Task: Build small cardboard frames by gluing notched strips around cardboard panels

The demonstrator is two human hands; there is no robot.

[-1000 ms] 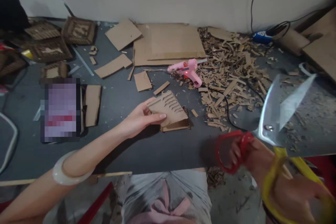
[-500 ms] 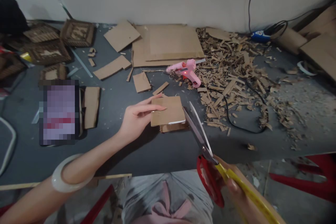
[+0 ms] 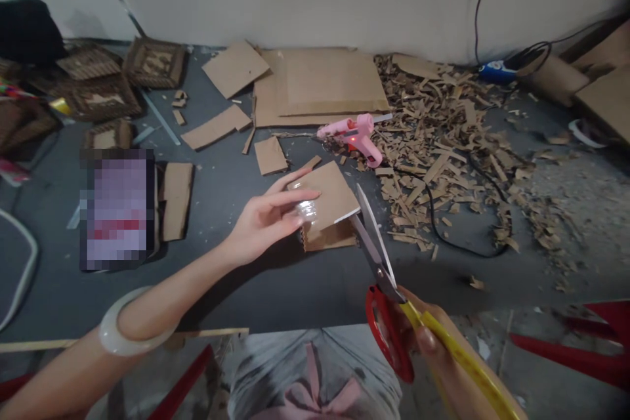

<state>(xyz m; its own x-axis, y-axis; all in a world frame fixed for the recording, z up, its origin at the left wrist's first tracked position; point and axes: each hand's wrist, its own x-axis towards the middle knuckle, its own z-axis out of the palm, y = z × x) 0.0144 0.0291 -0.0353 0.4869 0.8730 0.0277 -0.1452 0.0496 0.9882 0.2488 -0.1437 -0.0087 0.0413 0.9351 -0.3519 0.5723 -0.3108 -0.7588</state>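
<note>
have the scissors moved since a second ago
Yes, leftward: the scissors were well to the right of the pink glue gun; now they are below it in the picture.

The right hand (image 3: 429, 344) had brought the scissors (image 3: 380, 274) in from well off at 3 o'clock, blades closer together, to the 4 o'clock corner of the cardboard piece (image 3: 333, 189). The piece had gone from ridged, torn face up to smooth face up, then turned slightly anticlockwise; the left hand (image 3: 266, 218) had laid a finger across it, and more clear tape (image 3: 309, 211) showed toward its 8 o'clock side
</note>
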